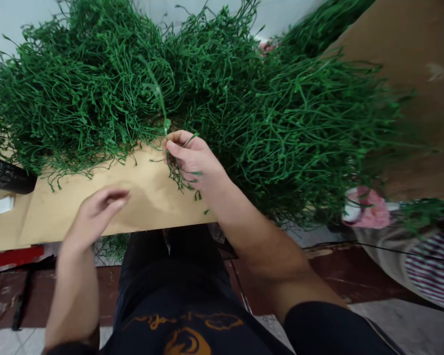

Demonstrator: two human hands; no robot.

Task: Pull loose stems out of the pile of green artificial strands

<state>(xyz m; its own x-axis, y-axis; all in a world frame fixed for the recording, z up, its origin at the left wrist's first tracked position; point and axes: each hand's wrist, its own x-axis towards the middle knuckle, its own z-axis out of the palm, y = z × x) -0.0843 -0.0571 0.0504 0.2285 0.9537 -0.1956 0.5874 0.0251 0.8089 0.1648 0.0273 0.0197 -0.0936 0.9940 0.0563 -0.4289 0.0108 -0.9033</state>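
Here, near the middle of the frame, the right hand is closed around a small bunch of green stems, pinching them between thumb and fingers; the bunch's long axis runs roughly up and down the picture, one thin stem rising from the fist toward the top and short ends hanging below the palm. The left hand, lower left of centre and blurred, hovers open and empty over the tan board, fingers loosely curled, just beside the right hand but not touching it or the stems. The right hand is the nearer one to the large heap of green stems, which lies directly above and to the right, filling the upper half of the frame and spilling over the board's far edge. No container holds the stems; they lie loose. A black cylinder rests at the left edge. At lower right sit pink cloth and striped fabric.
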